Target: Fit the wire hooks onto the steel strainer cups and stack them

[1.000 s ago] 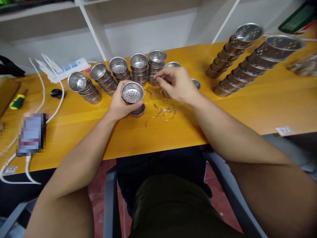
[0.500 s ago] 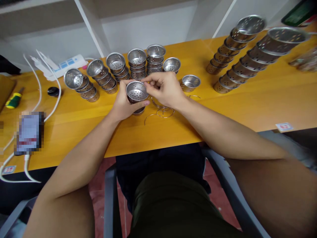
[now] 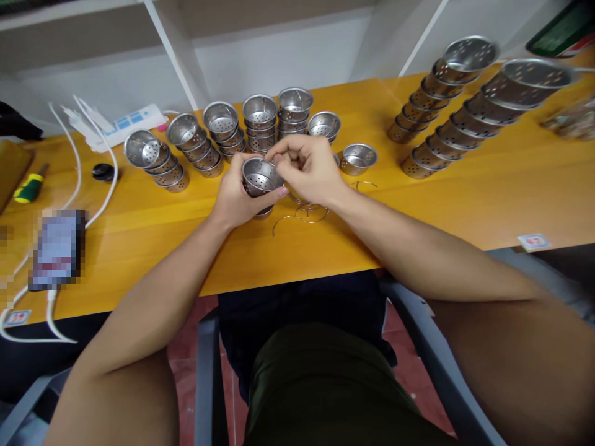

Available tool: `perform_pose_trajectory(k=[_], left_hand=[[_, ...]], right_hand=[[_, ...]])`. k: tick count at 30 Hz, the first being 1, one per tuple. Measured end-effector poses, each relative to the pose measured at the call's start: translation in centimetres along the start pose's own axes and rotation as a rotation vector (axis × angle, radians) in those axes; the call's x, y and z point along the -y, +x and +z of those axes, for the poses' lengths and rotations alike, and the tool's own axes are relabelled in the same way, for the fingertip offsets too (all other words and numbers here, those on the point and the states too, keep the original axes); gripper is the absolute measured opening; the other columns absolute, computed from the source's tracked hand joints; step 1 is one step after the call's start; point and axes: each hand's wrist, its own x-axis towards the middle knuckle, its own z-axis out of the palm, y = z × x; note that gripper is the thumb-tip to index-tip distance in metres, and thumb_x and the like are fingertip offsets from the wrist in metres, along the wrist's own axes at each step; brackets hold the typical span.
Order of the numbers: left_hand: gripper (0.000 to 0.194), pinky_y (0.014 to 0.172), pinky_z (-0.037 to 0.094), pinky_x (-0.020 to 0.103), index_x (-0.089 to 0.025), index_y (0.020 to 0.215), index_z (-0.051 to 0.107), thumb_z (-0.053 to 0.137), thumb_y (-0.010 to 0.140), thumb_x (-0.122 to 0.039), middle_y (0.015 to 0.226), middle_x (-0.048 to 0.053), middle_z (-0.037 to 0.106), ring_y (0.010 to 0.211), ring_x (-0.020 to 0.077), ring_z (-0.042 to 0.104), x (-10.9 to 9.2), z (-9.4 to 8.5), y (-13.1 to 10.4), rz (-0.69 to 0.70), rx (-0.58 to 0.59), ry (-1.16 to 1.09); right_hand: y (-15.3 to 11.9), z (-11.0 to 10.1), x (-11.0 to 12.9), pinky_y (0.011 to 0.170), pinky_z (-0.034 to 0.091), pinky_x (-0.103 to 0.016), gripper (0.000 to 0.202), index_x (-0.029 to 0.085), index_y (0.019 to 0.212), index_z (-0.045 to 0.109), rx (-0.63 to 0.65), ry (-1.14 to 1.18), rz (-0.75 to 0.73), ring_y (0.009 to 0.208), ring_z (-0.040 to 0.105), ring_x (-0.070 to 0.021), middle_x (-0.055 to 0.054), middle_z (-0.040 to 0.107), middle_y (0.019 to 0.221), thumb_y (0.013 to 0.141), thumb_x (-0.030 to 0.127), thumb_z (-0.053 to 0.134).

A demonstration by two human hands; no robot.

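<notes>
My left hand (image 3: 237, 193) is wrapped round a perforated metal cup (image 3: 261, 176) near the middle of the table, its thumb across the cup's front. Part of another cup shows beneath it. At the cup's back right rim, the fingers of my right hand (image 3: 309, 167) are pinched together; what they hold is too small to make out. Thin curved wires (image 3: 312, 214) lie on the table below my right hand. A single metal cup (image 3: 359, 158) stands to the right of that hand.
Leaning stacks of metal cups (image 3: 186, 133) stand behind my hands, with two taller stacks (image 3: 488, 105) at the right. On the left are a phone (image 3: 56, 248) with white cables, a power strip (image 3: 130, 124), a black cap (image 3: 103, 172) and a screwdriver (image 3: 30, 188).
The held cup has shifted slightly right and tilted a little. My left hand has moved slightly with it, and my right fingers stay at the rim. The whole view has shifted slightly.
</notes>
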Motion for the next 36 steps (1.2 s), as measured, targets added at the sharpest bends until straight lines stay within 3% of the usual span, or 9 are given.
perform_pose_trajectory(k=[2,6,11,18,25,28,31,34,36], left_hand=[[0.101,0.117,0.072,0.055,-0.030,0.149,0.069,0.102,0.087,-0.103,0.136,0.008,0.083,0.131,0.0367,0.087,-0.1,-0.2,0.0,-0.010,0.030,-0.045],[0.103,0.110,0.074,0.051,-0.031,0.150,0.069,0.100,0.087,-0.106,0.136,0.008,0.085,0.123,0.0333,0.088,-0.2,-0.6,0.0,-0.023,0.120,-0.113],[0.116,0.111,0.076,0.053,-0.034,0.157,0.064,0.112,0.075,-0.101,0.141,0.008,0.082,0.128,0.0360,0.088,0.4,-0.4,-0.1,0.034,0.143,-0.128],[0.098,0.117,0.074,0.054,-0.033,0.159,0.064,0.115,0.091,-0.082,0.136,0.005,0.078,0.127,0.0320,0.087,1.6,-0.2,0.1,0.176,0.061,-0.013],[0.098,0.126,0.073,0.061,-0.038,0.170,0.060,0.116,0.096,-0.070,0.141,0.005,0.076,0.136,0.0349,0.086,2.4,-0.2,-0.2,0.218,0.060,0.029],[0.100,0.125,0.074,0.062,-0.039,0.171,0.059,0.117,0.096,-0.070,0.142,0.006,0.076,0.137,0.0358,0.087,2.5,-0.2,-0.3,0.198,0.060,0.046],[0.101,0.123,0.075,0.062,-0.037,0.170,0.057,0.116,0.095,-0.073,0.145,0.008,0.077,0.138,0.0370,0.087,2.5,-0.4,-0.2,0.164,0.040,0.057],[0.103,0.123,0.076,0.062,-0.033,0.169,0.056,0.114,0.096,-0.077,0.149,0.011,0.078,0.142,0.0399,0.086,2.3,-0.7,0.1,0.109,0.001,0.073],[0.104,0.121,0.076,0.061,-0.032,0.166,0.056,0.113,0.094,-0.081,0.149,0.011,0.079,0.143,0.0408,0.086,2.2,-1.0,0.3,0.092,-0.015,0.085]], right_hand=[[0.1,-1.4,-0.1,0.072,0.064,-0.041,0.040,0.028,0.110,0.086,0.139,0.137,-0.022,0.079,0.070,-0.0246,-0.004,0.074,0.085,0.112,0.068,0.090],[0.2,-3.5,-0.2,0.058,0.053,-0.034,0.062,0.027,0.107,0.083,0.393,0.350,-0.041,0.064,0.064,-0.0180,0.000,0.073,0.079,0.093,0.080,0.112],[0.0,-3.3,0.0,0.057,0.053,-0.033,0.070,0.026,0.107,0.081,0.371,0.396,0.001,0.063,0.066,-0.0180,0.001,0.073,0.077,0.087,0.084,0.117],[0.2,-2.3,-1.4,0.057,0.051,-0.030,0.066,0.025,0.108,0.080,0.350,0.423,-0.108,0.064,0.066,-0.0164,0.001,0.073,0.079,0.095,0.079,0.115],[0.1,-2.0,-1.2,0.058,0.051,-0.032,0.064,0.026,0.107,0.081,0.344,0.402,-0.127,0.065,0.062,-0.0178,0.002,0.069,0.076,0.096,0.081,0.113],[0.0,-1.8,-1.5,0.063,0.058,-0.034,0.067,0.026,0.108,0.082,0.308,0.362,-0.162,0.071,0.063,-0.0192,0.000,0.070,0.082,0.096,0.086,0.110],[0.0,-1.9,-2.0,0.073,0.067,-0.039,0.070,0.028,0.120,0.087,0.203,0.258,-0.206,0.079,0.067,-0.0215,-0.004,0.078,0.100,0.095,0.090,0.108],[0.0,-2.0,-2.6,0.098,0.076,-0.051,0.070,0.031,0.131,0.090,0.115,0.091,-0.272,0.105,0.079,-0.0303,-0.012,0.083,0.131,0.100,0.094,0.101],[0.0,-1.7,-2.9,0.121,0.073,-0.064,0.066,0.031,0.131,0.091,0.127,-0.021,-0.351,0.132,0.080,-0.0390,-0.015,0.081,0.148,0.108,0.094,0.092]])
